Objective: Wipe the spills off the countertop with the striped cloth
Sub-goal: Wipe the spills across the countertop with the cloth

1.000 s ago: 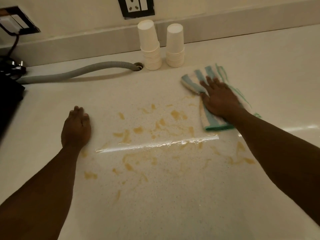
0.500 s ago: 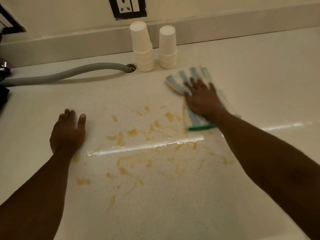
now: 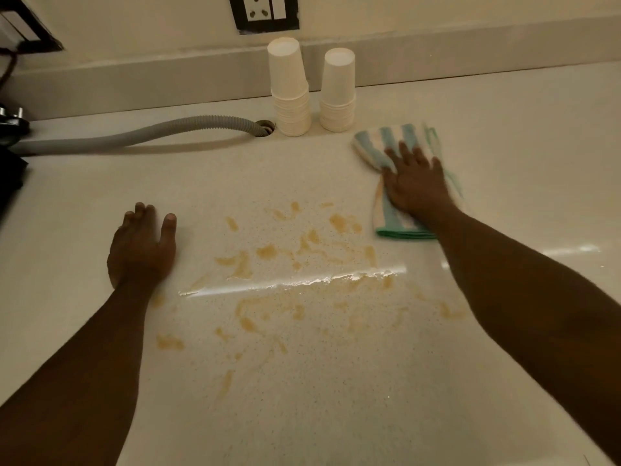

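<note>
Right hand [image 3: 415,186], fingers spread flat, pins striped cloth [image 3: 386,142] upper right; spills [image 3: 302,260] lie lower-left. Left hand [image 3: 141,250] flat, empty.

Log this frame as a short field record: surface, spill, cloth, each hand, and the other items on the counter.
surface: pale speckled countertop
spill: orange-brown spills, mid-counter, not yet wiped
cloth: striped cloth, folded, right of the spills
right hand: flat on the cloth, fingers spread
left hand: flat on bare counter, left of the spills
other: two stacks of white paper cups, grey corrugated hose, wall socket
</note>
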`<state>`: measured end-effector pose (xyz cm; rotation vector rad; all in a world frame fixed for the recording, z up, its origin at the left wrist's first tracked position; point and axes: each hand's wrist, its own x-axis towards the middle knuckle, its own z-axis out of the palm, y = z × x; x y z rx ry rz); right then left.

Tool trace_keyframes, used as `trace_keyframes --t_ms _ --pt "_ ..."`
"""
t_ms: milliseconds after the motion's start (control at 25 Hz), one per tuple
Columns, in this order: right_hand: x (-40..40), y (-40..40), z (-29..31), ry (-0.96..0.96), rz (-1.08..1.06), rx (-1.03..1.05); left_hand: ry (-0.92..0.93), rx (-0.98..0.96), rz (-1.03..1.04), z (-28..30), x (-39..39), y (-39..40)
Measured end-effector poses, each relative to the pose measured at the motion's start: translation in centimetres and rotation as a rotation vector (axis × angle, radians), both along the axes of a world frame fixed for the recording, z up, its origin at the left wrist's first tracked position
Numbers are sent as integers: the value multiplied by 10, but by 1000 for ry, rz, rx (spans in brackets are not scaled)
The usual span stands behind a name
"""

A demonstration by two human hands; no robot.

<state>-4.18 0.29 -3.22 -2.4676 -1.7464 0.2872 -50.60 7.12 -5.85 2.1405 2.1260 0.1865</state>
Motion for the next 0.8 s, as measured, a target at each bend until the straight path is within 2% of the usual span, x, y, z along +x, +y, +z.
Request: trace_keyframes --t_ms 120,200,280,400,520,640,800 --pt "-50 -22 -6 -30 250 -5 -18 1 -14 -2 -3 3" --pt "-46 -50 -7 -40 372 0 -30 -4 -18 -2 -5 3" --pt "-12 -64 -7 -69 341 51 -27 7 -16 -1 -4 2" --pt "41 -54 -9 -80 69 35 -21 15 0 1 0 0" --pt "26 -19 -8 -56 -73 -4 -11 40 -4 1 2 -3" --pt "-34 5 -1 -21 4 -10 -19 51 -20 5 0 -3" --pt "-82 -21 -3 -44 314 -18 -31 41 -26 4 0 -2"
